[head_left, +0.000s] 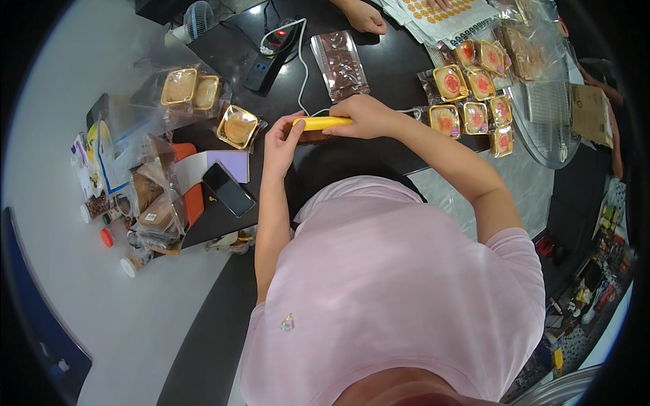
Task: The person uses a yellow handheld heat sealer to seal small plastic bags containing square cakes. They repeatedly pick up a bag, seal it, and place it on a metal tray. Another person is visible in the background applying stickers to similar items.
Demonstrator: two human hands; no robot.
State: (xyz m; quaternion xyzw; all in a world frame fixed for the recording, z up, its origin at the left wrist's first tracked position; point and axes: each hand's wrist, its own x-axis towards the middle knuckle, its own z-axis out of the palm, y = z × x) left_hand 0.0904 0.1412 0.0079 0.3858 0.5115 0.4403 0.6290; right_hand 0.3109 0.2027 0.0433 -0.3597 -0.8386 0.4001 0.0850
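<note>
Yellow bar tool (323,123), slim and glossy, lies level over the dark table (352,162) at centre. My left hand (283,141) pinches its left end; my right hand (365,116) wraps its right end, hiding that tip. I cannot make out the brown item (313,137) underneath; a white cord (302,74) trails far.

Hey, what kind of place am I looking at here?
Probably a small food-packing work table, not a home kitchen. Bagged pastries in gold trays lie in rows, sticker sheets sit at the far edge, and both hands hold a corded yellow bar-shaped tool over a bag.
</note>
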